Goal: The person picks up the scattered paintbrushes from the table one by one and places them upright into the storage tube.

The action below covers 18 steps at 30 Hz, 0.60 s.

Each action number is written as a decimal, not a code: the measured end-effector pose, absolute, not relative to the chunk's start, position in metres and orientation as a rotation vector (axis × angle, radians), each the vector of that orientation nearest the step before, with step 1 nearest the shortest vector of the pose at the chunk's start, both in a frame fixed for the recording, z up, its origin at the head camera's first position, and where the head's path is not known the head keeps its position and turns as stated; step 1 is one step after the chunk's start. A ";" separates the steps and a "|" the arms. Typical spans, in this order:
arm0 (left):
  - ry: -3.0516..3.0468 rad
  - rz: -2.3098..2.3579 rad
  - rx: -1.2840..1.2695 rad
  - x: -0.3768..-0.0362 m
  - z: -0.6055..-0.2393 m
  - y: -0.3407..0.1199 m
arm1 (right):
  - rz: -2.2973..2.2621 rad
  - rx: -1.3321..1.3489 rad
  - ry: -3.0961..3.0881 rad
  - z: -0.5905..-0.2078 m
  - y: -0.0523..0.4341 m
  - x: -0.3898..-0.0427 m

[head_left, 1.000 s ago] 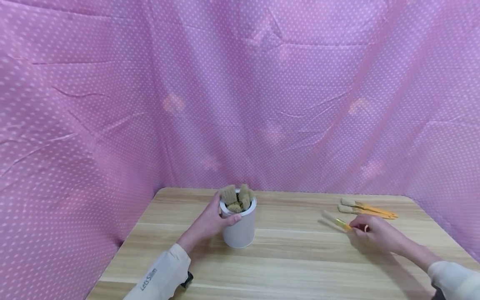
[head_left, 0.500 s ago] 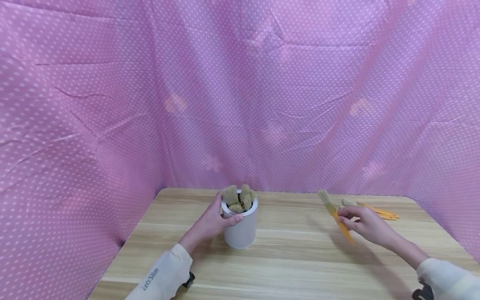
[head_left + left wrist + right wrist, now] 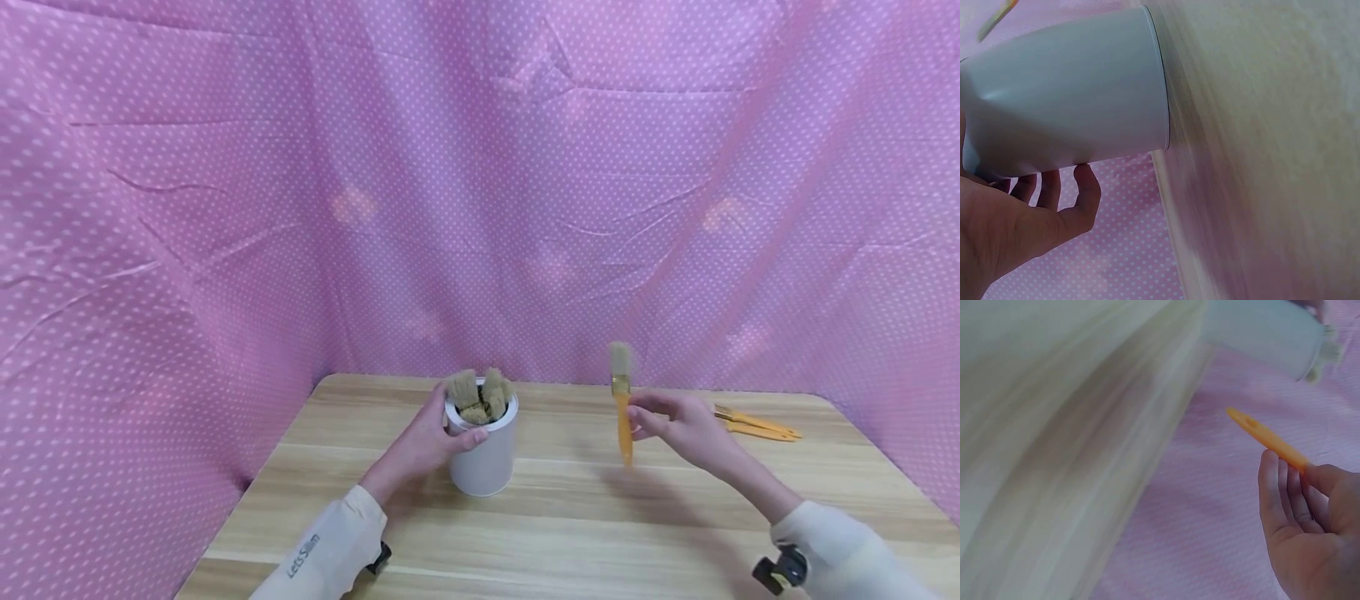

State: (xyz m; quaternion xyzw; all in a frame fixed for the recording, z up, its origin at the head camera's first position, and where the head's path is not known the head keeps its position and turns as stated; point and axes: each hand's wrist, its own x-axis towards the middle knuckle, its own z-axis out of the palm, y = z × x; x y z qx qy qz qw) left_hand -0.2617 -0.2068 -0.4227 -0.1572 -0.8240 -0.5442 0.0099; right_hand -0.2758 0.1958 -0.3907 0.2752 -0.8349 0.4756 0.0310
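Observation:
A white paint can (image 3: pixel 482 463) stands upright on the wooden table. Several paintbrushes (image 3: pixel 465 390) are in it with their tan bristles up, handles hidden inside. My left hand (image 3: pixel 422 454) holds the can near its rim from the left, thumb across the front. In the left wrist view, fingertips (image 3: pixel 1084 178) rest against the can's grey-looking side. Right of the can, my right hand (image 3: pixel 686 427) pinches another paintbrush (image 3: pixel 624 417) by its orange handle, almost vertical, bristles up. In the right wrist view, the handle's end (image 3: pixel 1250 426) points toward the can.
Two more orange-handled paintbrushes (image 3: pixel 757 423) lie on the table (image 3: pixel 570 517) at the right, partly behind my right hand. Pink dotted cloth (image 3: pixel 480 208) hangs along the table's back and sides.
My right hand has lifted the paintbrush off the table and carried it left, turning it from nearly flat to bristles up. My left hand and the can have stayed put.

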 end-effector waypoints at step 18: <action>-2.598 -1.685 -0.464 -0.263 -0.420 -0.206 | 1.771 1.001 -2.213 -0.321 0.090 -0.292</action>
